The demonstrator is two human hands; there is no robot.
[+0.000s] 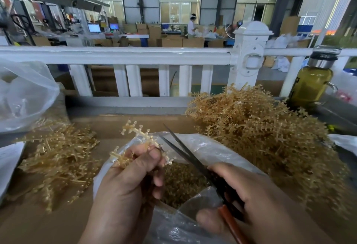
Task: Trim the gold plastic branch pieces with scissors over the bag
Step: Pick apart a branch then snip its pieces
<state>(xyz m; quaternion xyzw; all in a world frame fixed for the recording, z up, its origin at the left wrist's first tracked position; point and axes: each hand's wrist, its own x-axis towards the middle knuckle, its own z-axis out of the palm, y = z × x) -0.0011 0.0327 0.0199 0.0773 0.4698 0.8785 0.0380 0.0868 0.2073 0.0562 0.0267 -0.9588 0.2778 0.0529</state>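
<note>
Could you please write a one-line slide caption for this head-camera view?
Left hand holds a gold branch piece over the bag; right hand holds open scissors at it.

Single head-worn wide-angle view; faces forward, down; close over bag (204, 147); railing (116, 55) beyond.

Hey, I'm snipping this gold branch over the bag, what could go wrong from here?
The open scissors sit close to the left hand gripping the branch piece; a snip could nick a finger. The blades also lie over the bag near its rim and might cut the plastic.
</note>
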